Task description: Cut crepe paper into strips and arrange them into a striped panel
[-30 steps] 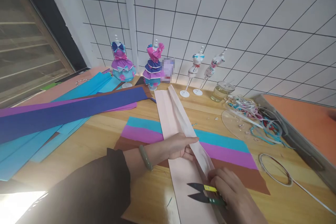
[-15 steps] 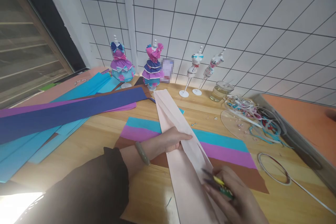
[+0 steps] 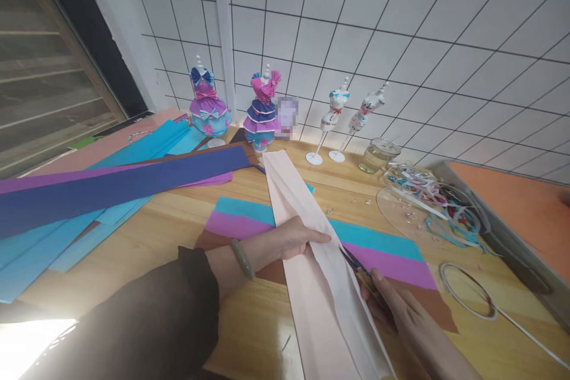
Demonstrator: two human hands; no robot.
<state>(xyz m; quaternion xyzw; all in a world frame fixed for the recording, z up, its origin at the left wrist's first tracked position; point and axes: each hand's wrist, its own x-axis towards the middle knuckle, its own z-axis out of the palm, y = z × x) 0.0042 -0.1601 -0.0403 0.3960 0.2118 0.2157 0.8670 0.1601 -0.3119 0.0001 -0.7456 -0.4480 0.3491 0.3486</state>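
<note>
The left hand is pressing on the pale pink paper strip, index finger extending across it and the other fingers curling at its near edge; the forearm is reaching in from the left, a bangle circling the wrist. The right hand is gripping thread snips beside the strip's right edge, blades pointing toward the left hand. The strip is running beneath the left hand, over the striped sheet on the desk. The right fingers are covering the snips' handles; the frame is cutting off the strip's near end.
</note>
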